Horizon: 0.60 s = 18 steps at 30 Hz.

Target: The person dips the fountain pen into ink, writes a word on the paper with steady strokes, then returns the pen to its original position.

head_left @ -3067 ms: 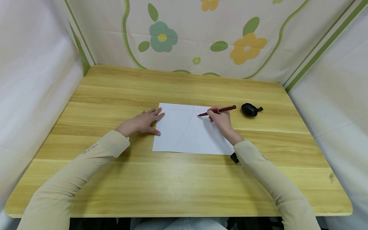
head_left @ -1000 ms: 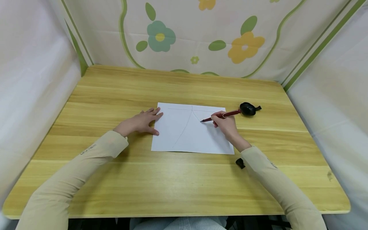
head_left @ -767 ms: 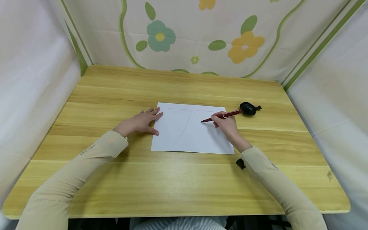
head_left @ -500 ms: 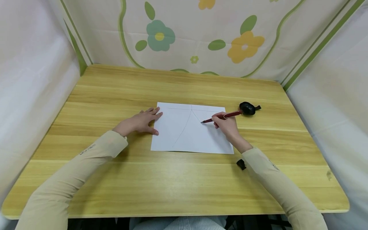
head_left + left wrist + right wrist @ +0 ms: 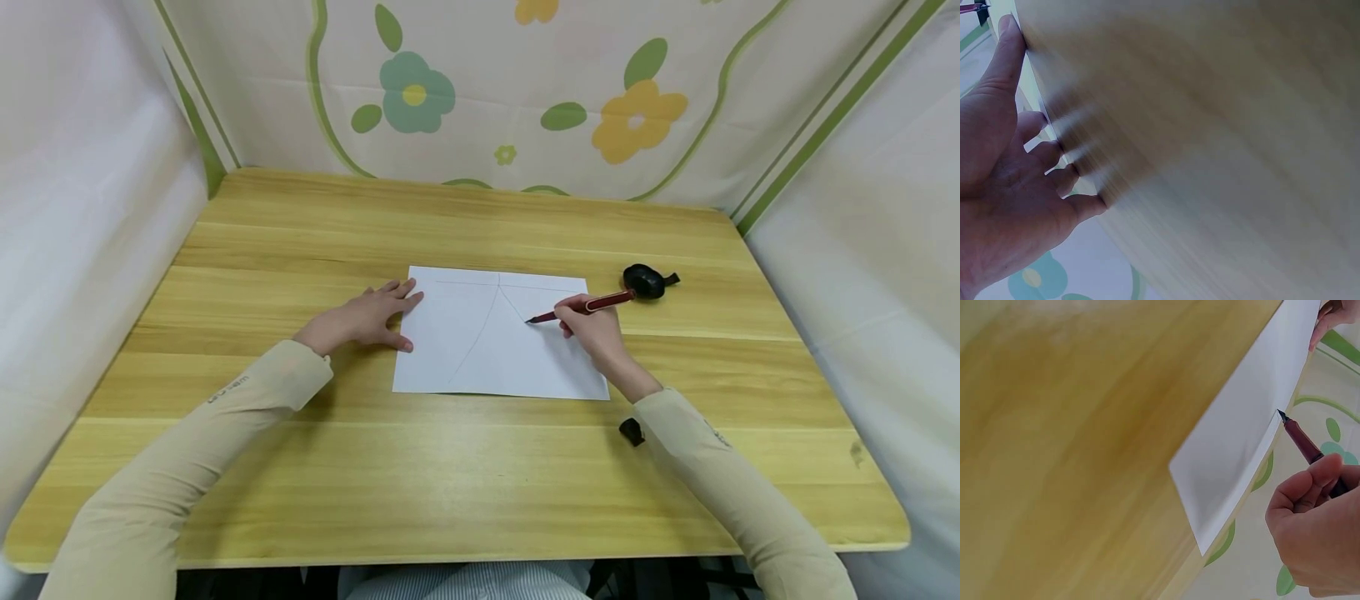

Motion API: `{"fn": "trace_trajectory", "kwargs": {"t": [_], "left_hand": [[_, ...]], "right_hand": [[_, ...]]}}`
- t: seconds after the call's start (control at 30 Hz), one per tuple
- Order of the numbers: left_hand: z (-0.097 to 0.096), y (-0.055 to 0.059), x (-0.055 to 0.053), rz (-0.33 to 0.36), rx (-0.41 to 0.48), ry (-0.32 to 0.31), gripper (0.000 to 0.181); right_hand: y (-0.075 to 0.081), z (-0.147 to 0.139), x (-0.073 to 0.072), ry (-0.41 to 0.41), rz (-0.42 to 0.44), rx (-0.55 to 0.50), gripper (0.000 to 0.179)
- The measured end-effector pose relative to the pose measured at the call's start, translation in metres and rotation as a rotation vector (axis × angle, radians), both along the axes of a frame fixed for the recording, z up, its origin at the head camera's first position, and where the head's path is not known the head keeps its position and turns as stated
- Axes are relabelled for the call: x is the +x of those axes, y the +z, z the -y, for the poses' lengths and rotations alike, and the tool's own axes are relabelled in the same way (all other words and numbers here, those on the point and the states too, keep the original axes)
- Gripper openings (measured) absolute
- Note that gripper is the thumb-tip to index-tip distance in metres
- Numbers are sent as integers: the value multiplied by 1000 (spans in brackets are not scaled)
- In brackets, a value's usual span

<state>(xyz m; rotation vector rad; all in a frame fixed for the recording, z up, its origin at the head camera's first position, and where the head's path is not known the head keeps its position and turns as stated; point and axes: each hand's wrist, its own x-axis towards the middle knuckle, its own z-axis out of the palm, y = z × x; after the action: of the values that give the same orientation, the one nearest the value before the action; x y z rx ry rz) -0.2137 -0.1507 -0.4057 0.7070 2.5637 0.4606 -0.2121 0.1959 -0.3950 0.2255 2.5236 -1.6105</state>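
Note:
A white sheet of paper (image 5: 480,358) lies on the wooden table, bearing a thin horizontal line near its top and two lines that slant apart below it. My left hand (image 5: 365,318) is spread at the paper's left edge, its fingertips resting there; in the left wrist view that hand (image 5: 1016,169) shows straight thumb and fingers along the edge. My right hand (image 5: 596,333) pinches a dark red fountain pen (image 5: 611,301), its nib at the lower end of the right slanting line. In the right wrist view the pen (image 5: 1300,440) points its dark nib onto the sheet.
Beyond the pen's back end sits a round black object (image 5: 647,282) with a short tab. A small black piece (image 5: 632,431) lies beside the right sleeve. The wooden table (image 5: 450,483) is enclosed by white curtains, the back one (image 5: 480,67) printed with flowers.
My right hand has moved the pen down and to the right, and the right slanting line has grown longer behind the nib. The left hand stays at the paper's edge.

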Motion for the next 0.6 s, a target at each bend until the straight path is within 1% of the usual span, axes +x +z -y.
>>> {"fn": "trace_trajectory", "kwargs": {"t": [0.6], "left_hand": [[0, -1, -1, -2, -9, -1, 91]], "right_hand": [[0, -7, 7, 3, 20, 15, 21]]}}
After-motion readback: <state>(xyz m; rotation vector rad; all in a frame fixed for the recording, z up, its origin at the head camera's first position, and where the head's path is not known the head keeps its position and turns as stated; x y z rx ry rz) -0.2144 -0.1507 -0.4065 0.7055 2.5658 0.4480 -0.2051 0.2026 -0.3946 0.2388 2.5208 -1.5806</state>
